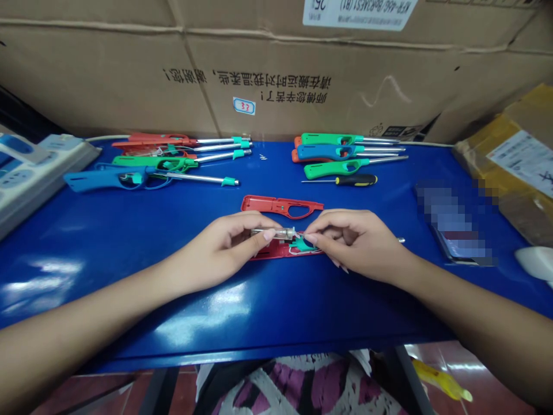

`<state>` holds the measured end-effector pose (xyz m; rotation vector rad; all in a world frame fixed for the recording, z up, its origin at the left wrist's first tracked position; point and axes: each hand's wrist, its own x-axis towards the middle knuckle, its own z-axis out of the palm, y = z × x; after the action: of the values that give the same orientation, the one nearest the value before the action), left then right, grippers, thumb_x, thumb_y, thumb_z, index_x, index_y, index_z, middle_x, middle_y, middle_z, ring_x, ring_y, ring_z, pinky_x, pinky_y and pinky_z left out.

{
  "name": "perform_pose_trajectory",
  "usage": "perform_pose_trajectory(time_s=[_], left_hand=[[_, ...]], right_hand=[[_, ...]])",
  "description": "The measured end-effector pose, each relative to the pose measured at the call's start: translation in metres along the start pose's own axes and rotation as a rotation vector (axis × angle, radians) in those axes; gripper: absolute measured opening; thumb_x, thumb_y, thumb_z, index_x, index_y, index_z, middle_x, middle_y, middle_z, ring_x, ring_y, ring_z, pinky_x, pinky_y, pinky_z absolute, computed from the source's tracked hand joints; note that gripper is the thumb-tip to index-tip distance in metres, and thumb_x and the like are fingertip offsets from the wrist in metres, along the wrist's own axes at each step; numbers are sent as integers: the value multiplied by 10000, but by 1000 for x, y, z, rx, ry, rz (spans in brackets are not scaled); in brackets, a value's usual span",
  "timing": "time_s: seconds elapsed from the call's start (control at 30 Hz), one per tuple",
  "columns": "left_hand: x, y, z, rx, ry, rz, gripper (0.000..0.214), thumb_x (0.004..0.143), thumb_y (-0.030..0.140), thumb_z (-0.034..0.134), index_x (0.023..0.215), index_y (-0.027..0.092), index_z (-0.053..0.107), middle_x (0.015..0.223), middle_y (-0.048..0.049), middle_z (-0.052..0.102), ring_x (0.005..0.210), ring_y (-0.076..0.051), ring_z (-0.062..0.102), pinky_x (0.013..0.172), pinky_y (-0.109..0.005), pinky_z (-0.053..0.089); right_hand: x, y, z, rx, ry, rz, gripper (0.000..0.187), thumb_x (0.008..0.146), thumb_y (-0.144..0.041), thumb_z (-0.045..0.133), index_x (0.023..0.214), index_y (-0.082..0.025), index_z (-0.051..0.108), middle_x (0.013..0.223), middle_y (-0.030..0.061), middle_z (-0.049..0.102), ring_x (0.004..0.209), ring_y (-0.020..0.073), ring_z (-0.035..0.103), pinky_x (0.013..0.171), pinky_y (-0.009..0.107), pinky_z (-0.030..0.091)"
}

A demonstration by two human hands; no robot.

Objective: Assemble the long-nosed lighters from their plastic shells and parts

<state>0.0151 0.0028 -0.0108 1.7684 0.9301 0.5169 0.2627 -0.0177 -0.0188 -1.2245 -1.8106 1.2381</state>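
My left hand [228,245] grips a clear lighter fuel tank [283,233], pinched between thumb and fingers, its end pointing right. Right beside that end, the fingers of my right hand [356,239] are pinched together; whatever they hold is too small to make out. Beneath both hands lies an opened red lighter shell [272,251] with a green trigger [302,244] and a white wire inside. Its metal tip [401,240] shows past my right hand. Just behind is the loose red shell half [280,205] with its finger loop.
Opened lighters [181,164] lie at the back left, closed ones [332,151] at the back right. A screwdriver [356,180] lies before those. A power strip [38,173] stands left; a phone [453,225] and taped carton [518,155] are right. A large cardboard box [276,75] walls the back.
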Motion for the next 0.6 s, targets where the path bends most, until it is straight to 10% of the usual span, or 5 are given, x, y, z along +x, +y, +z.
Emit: perform_pose_trajectory(time_s=[0.6], left_hand=[[0, -1, -1, 67, -36, 31, 282, 998, 340, 548, 1134, 164, 723, 1134, -70, 748, 993, -190, 678, 814, -265, 536]], right_hand=[[0, 2, -2, -145, -8, -160, 123, 910, -227, 649, 847, -149, 720, 719, -1, 618, 540, 55, 470, 444, 182, 350]])
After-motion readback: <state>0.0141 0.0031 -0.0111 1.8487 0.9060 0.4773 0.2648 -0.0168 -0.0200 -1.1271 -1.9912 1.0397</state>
